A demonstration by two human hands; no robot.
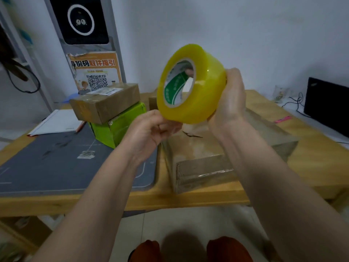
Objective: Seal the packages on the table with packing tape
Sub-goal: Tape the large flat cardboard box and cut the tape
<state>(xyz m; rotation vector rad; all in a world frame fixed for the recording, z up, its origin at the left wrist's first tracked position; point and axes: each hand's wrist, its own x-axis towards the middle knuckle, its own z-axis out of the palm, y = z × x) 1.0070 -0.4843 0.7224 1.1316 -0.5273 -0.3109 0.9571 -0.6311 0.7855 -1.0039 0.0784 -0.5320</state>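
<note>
The roll of packing tape (190,86) was held up in the air above the counter (188,197), between the two hands and over the large cardboard package (217,157) that lay nearest the person; the right hand (229,97) was wrapped round the roll's far side, fingers curled behind it and out of sight, bearing its weight; the left hand (151,127) was curled against the lower edge of the roll, its fingertips pinching or picking at the outer wrap, though whether a free end had been lifted could not be told. No strip was yet drawn out, so the sealing of this package looked not yet begun.

The roll looked thick and nearly full, so probably fairly heavy for its size; its yellowish film was glossy and likely slippery on the outer face, while the stiff card core offered the surer hold, fingers through the hole. The free end would be thin, clingy and hard to find; a nail along the edge seemed the way in.

Further back on the left, a smaller brown package (105,103) rested on a green box (120,125); a grey mat (56,159) covered the left part of the counter.
</note>
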